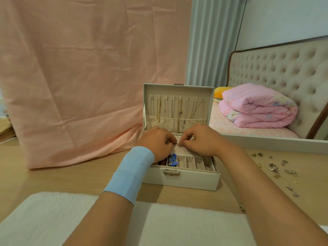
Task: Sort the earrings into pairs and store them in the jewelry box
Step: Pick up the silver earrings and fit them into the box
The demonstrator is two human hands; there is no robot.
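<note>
A white jewelry box [181,180] stands open on the wooden table, its lid upright with several necklaces hanging inside. My left hand [156,142] and my right hand [200,140] meet over the box's perforated earring panel [179,150]. Between their fingertips they pinch a small silver earring [179,144]. Blue items [172,159] lie in a front compartment. Several loose earrings [276,168] are scattered on the table to the right of the box.
A pink cloth [79,77] hangs behind and left of the box. A mirror [275,86] at the right reflects a bed with a folded pink quilt. A white fluffy mat [53,219] covers the near table edge.
</note>
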